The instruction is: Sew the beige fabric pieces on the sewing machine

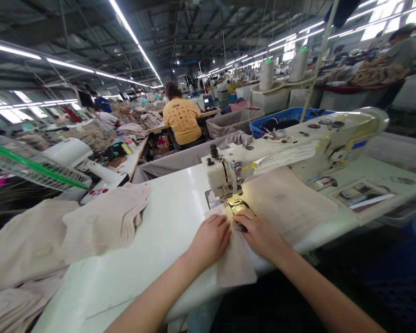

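Note:
Beige fabric (235, 263) lies under the needle area of a white sewing machine (280, 148) and hangs toward the table's front edge. On its left part rests my left hand (213, 235), fingers together and bent onto the cloth just in front of the presser foot. My right hand (260, 231) is closed at the right of the foot, thumb and fingers pressed at the fabric's edge beside a metal guide (238, 203). Another beige panel (287, 199) spreads under the machine arm, right of the needle.
Stacked beige pieces (100, 222) cover the table's left side, near a white wire rack (38, 166). A tray of small tools (364, 193) sits at right. Behind the table are a blue basket (287, 119), thread cones (266, 75) and a seated person (182, 118).

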Tool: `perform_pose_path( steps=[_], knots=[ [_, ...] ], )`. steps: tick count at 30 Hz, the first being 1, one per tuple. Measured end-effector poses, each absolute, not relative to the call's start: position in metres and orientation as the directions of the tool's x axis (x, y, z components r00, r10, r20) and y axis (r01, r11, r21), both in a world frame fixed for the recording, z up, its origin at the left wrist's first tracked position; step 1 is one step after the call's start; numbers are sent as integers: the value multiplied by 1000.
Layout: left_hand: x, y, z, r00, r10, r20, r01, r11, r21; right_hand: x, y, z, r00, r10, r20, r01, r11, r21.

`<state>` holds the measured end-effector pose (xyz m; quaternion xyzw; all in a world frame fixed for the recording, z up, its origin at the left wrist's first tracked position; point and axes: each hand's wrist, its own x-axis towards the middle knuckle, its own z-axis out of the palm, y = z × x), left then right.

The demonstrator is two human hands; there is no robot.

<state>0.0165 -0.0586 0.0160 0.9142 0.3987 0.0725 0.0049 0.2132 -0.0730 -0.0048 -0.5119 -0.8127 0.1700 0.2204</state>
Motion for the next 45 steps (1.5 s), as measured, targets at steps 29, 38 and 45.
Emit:
perform_pose_path(
  steps=[29, 38, 45],
  knots=[
    [4, -23, 14, 678, 701, 219, 713, -700, 35, 210, -60, -1, -376, 912, 164, 798, 408, -444],
    [18, -67, -3, 623, 753, 212, 775, -631, -31, 213, -85, -10, -129, 978, 164, 925, 178, -335],
    [16, -71, -8, 609, 754, 244, 777, -630, 6, 210, -84, -11, -128, 979, 162, 939, 172, -298]
  ],
)
